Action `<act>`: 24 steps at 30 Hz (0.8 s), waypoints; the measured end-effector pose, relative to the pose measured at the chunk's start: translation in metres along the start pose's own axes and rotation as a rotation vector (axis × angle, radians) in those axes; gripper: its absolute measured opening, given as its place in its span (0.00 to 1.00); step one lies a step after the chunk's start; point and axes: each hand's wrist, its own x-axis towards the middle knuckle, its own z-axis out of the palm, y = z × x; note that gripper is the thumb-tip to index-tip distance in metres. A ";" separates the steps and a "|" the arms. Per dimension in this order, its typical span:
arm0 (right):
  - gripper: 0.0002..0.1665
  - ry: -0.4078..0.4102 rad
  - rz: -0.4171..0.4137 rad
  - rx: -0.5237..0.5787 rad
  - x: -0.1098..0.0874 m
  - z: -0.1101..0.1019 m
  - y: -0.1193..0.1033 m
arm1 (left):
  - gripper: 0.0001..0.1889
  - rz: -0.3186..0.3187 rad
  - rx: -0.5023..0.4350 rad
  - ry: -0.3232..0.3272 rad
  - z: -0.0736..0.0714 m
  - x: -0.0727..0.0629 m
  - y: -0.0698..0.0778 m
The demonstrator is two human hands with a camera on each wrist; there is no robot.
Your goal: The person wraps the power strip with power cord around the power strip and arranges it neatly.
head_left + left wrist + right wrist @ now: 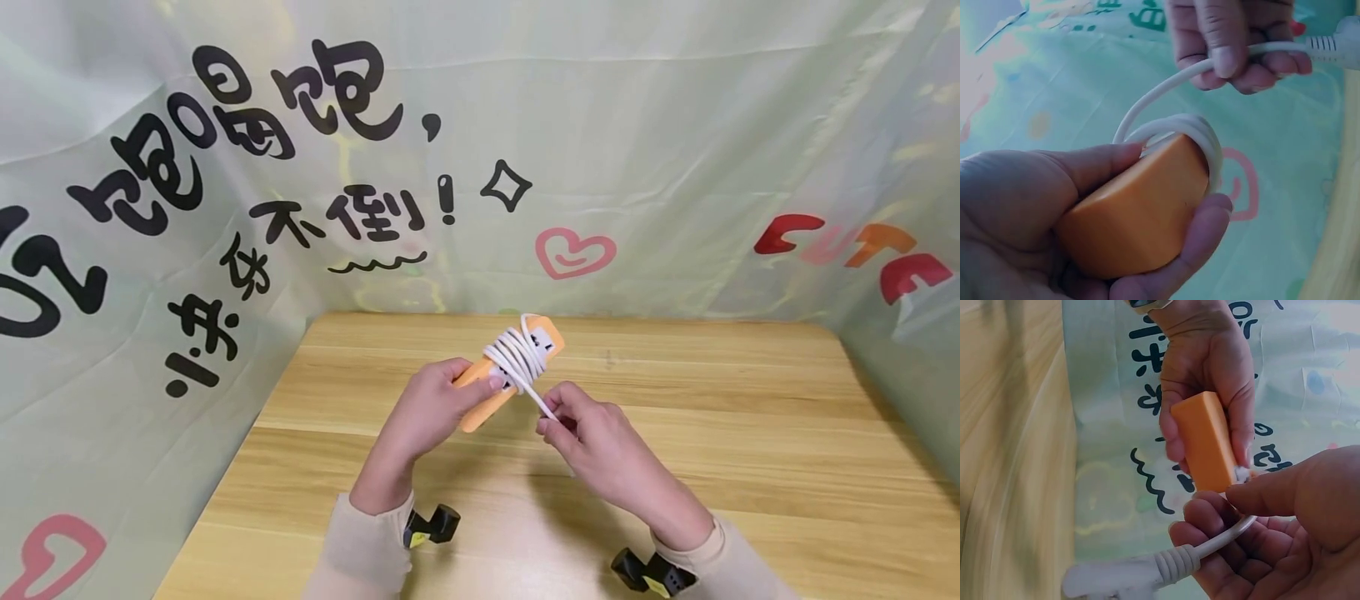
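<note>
An orange power strip with white socket faces is held tilted above the table. Several turns of its white cord are wound around its middle. My left hand grips one end of the strip, thumb on one side and fingers around the other. To its right, my right hand pinches the free length of cord between thumb and fingers, and the cord runs taut from the windings in the head view. Past the right fingers, the white plug hangs at the cord's end.
A wooden table lies under both hands. Behind it and at the sides hangs a pale green cloth printed with black characters, a pink heart and coloured letters. Each wrist carries a black camera.
</note>
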 end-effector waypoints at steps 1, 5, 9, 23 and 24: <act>0.05 0.001 -0.004 0.000 0.000 0.000 0.000 | 0.16 -0.003 -0.038 -0.006 -0.002 0.000 0.000; 0.04 0.011 -0.028 0.004 0.000 0.001 0.001 | 0.16 -0.004 -0.169 -0.063 -0.004 -0.001 0.001; 0.04 0.027 -0.063 0.001 0.000 0.002 0.002 | 0.17 -0.003 -0.267 -0.100 -0.004 -0.001 0.001; 0.10 -0.061 -0.060 0.014 0.007 0.001 0.014 | 0.19 0.001 -0.555 -0.121 -0.013 -0.002 0.001; 0.09 -0.096 -0.041 0.006 0.007 0.000 0.015 | 0.19 0.004 -0.586 -0.121 -0.014 -0.003 0.002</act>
